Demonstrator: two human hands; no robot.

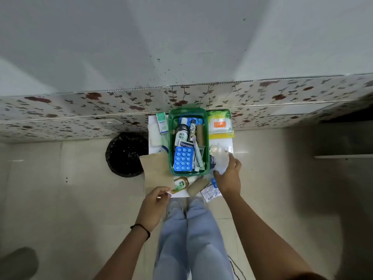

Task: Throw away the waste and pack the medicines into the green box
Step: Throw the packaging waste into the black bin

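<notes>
The green box (171,138) stands on a small white table and holds a blue blister pack (183,159), a dark Dettol bottle (182,132), a Hansaplast packet and tubes. My right hand (228,175) is closed on crumpled clear plastic wrapping (220,158) just right of the box. My left hand (156,207) pinches the near corner of a brown paper bag (156,171) at the box's left. A small amber Dettol bottle (179,184), a bandage roll (196,185) and a blister strip (211,193) lie in front of the box.
A bin with a black liner (126,154) stands on the floor left of the table. A cotton bud pack (220,123) sits right of the box, a green-and-white carton (162,123) and gauze to its left. A flowered wall runs behind. My legs are below the table.
</notes>
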